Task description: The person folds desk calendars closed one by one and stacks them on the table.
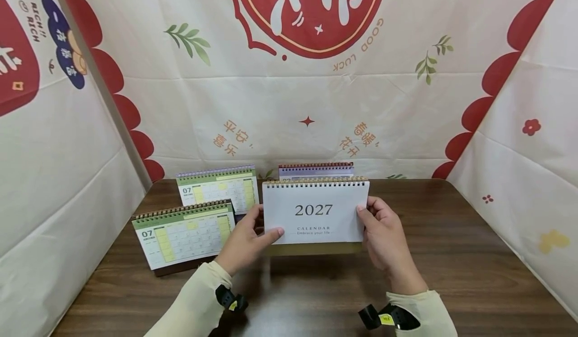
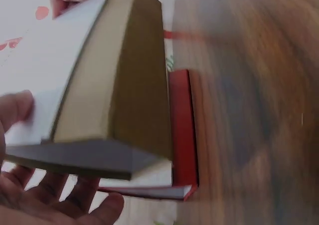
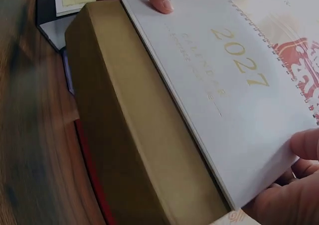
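Observation:
Both hands hold a white desk calendar (image 1: 315, 214) marked 2027, with a spiral binding along its top and a gold-brown stand (image 3: 112, 85). My left hand (image 1: 248, 239) grips its left side, thumb on the front page and fingers behind. On the opposite side my right hand (image 1: 386, 234) pinches the edge, thumb in front. The stand's lower edge appears raised off the table in the left wrist view. Directly behind is another spiral calendar (image 1: 316, 167), mostly hidden, with a red stand (image 2: 183, 130).
Two green-topped calendars showing 07 stand at the left, one in front (image 1: 187, 236) and one behind (image 1: 221, 189). All stand on a dark wooden table (image 1: 451, 246). Printed cloth (image 1: 289, 96) hangs at the back and both sides.

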Demonstrator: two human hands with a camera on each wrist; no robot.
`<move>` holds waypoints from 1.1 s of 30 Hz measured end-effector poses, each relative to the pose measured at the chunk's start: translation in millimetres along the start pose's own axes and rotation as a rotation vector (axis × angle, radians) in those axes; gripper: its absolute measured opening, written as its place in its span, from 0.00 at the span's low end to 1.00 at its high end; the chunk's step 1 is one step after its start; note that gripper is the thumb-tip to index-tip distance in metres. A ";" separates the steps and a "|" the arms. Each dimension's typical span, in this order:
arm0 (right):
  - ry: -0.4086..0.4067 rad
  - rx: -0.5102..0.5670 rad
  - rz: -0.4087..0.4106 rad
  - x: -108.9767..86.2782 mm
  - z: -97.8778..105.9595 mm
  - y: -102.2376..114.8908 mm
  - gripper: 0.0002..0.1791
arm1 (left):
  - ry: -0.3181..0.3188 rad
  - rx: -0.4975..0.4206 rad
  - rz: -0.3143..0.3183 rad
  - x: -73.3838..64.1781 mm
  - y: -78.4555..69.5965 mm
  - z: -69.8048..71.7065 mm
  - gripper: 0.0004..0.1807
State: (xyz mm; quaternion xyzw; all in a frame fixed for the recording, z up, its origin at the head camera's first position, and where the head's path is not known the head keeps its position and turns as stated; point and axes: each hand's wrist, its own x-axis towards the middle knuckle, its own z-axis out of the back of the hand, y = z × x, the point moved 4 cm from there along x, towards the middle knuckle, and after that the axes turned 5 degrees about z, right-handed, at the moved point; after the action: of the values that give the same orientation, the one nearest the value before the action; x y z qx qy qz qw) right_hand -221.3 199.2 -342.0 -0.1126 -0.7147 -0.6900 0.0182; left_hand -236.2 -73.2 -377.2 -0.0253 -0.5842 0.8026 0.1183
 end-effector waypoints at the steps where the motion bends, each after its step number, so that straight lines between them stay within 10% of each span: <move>1: 0.002 -0.016 -0.006 0.1 0.9 -0.3 0.16 | 0.005 -0.013 0.004 0.0 0.4 -0.6 0.27; 26: -0.105 -0.581 0.332 -0.5 18.7 2.4 0.16 | 0.036 0.025 -0.043 -4.4 -0.3 -7.6 0.22; 33: 0.053 -0.472 0.340 2.6 17.5 -5.7 0.21 | 0.067 0.048 -0.087 -9.0 -2.5 -8.7 0.23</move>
State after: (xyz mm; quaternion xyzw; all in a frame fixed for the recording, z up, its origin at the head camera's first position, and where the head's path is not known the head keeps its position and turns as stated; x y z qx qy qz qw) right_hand -222.5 216.7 -347.9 -0.2135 -0.5044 -0.8272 0.1255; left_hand -225.5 -66.3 -378.5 -0.0241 -0.5610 0.8092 0.1731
